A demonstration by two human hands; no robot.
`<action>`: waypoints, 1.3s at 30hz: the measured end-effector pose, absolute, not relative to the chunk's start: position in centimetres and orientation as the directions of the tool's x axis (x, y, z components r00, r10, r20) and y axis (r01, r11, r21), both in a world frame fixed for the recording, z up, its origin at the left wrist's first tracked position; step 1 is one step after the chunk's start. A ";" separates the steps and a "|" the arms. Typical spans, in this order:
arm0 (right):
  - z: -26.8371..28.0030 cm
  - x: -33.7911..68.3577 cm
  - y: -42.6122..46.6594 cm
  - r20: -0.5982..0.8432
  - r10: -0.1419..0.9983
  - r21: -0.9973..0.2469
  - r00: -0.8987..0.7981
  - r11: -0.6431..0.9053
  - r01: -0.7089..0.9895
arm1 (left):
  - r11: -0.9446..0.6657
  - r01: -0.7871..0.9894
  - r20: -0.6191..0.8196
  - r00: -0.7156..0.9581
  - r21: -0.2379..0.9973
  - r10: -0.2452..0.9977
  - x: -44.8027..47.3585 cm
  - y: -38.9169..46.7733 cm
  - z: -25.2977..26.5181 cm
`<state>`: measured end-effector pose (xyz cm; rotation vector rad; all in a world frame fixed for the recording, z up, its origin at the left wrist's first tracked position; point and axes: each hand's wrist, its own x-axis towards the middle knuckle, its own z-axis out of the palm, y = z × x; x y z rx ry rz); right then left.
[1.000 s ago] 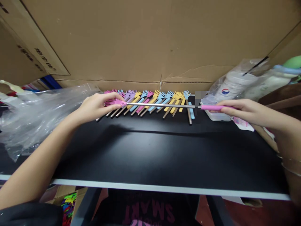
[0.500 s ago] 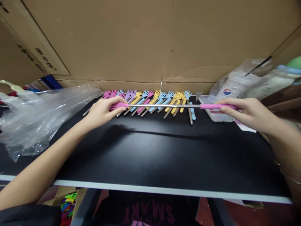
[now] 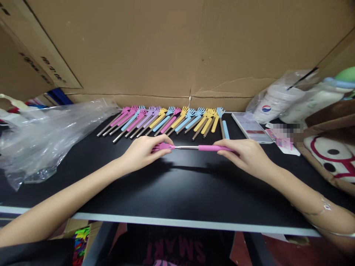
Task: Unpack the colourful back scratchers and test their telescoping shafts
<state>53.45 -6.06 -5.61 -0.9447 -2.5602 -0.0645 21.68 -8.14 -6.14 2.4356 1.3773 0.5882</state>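
Both hands hold one pink telescopic back scratcher [image 3: 212, 147] level above the black table. My left hand [image 3: 148, 150] pinches its claw-shaped pink head. Around the end of the pink handle my right hand [image 3: 245, 153] is closed. Only a short stretch of metal rod shows between head and handle. Behind the hands lies a row of similar back scratchers in several colours, among them a yellow back scratcher [image 3: 206, 125], a purple one [image 3: 146, 117] and a blue one [image 3: 226, 129] at the right end.
On the left a clear plastic bag [image 3: 55, 129] lies on the table [image 3: 172, 192]. To the right are a phone [image 3: 252, 128], a bagged white cup [image 3: 280, 101] and a brown bag with a cartoon face [image 3: 332, 147]. Cardboard [image 3: 138, 48] walls the back.
My hands have come closer together and nearer to me. The held back scratcher's long metal rod has slid in, leaving it much shorter.
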 end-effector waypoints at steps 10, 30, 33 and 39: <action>-5.7 53.5 -5.8 0.310 0.646 -0.031 -0.697 0.740 0.672 | -0.505 0.786 0.203 0.463 0.357 0.863 21.9 -8.3 -6.2; -6.7 53.6 -5.5 0.220 0.638 0.036 -0.738 0.751 0.660 | -0.638 0.762 0.258 0.598 0.109 0.759 21.3 -7.1 -7.8; -6.9 53.5 -5.4 0.228 0.629 0.048 -0.743 0.755 0.654 | -0.640 0.764 0.271 0.600 0.085 0.752 21.3 -7.1 -7.9; -7.4 53.2 -5.5 0.216 0.611 0.036 -0.761 0.774 0.632 | -0.631 0.769 0.271 0.589 0.101 0.761 21.5 -7.1 -8.2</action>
